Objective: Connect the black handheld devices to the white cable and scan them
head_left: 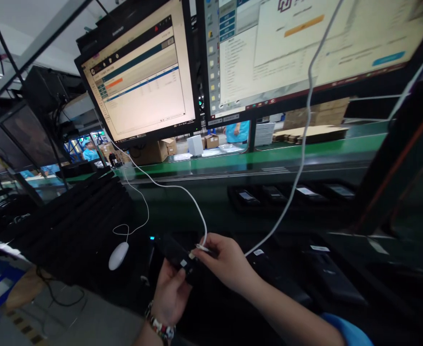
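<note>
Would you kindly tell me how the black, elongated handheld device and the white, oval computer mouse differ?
Colour: the black, elongated handheld device is dark with small pale patches, while the white, oval computer mouse looks plain white.
Shape: the device is long and narrow; the mouse is rounded.
Pose: the device is held in the left grip, while the mouse rests on the dark work surface.

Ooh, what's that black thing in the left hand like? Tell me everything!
The black thing looks long, dark and hard, with small pale patches near its lower end. It slants up and leftward in the picture. The left hand grips its lower end; the right hand holds a white cable beside it. Whether they're joined isn't clear.
</note>
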Demonstrator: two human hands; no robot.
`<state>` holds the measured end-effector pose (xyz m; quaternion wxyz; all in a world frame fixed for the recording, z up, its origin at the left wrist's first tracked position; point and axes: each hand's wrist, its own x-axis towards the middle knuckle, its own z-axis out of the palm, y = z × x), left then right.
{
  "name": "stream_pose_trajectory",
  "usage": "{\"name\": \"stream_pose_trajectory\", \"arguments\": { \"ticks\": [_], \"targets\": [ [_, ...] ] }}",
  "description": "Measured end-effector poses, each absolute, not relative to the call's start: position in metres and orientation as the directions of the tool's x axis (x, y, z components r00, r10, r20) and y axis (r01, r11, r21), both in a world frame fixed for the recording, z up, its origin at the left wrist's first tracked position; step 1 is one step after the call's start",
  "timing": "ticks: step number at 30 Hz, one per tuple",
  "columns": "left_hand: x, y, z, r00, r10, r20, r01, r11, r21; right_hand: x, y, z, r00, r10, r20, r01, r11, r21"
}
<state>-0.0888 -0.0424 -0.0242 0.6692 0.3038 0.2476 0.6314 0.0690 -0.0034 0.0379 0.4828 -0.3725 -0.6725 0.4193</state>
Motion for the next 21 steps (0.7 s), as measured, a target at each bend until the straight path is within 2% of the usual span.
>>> {"name": "stream_pose_trajectory", "arguments": {
  "ticks": [4, 8, 12, 21],
  "targets": [
    [-0.085, -0.043, -0.023, 0.046, 0.999, 0.024, -0.643, 0.012, 0.766, 0.072, -0.004, 0.037, -0.306, 0.899, 0.314, 0.143, 0.370, -0.918],
    [-0.081, -0.043, -0.024, -0.056, 0.997, 0.062, -0.528, -0.082, 0.846, 0.070, -0.006, 0.030, -0.291, 0.899, 0.326, 0.194, 0.389, -0.900],
    [-0.078, -0.046, -0.024, -0.083, 0.991, 0.105, -0.421, -0.130, 0.898, 0.068, -0.006, 0.020, -0.275, 0.911, 0.307, 0.153, 0.357, -0.921],
    [-0.069, -0.047, -0.006, -0.012, 1.000, 0.023, -0.528, -0.026, 0.849, 0.077, -0.004, 0.024, -0.273, 0.883, 0.382, 0.172, 0.436, -0.884]
  ]
}}
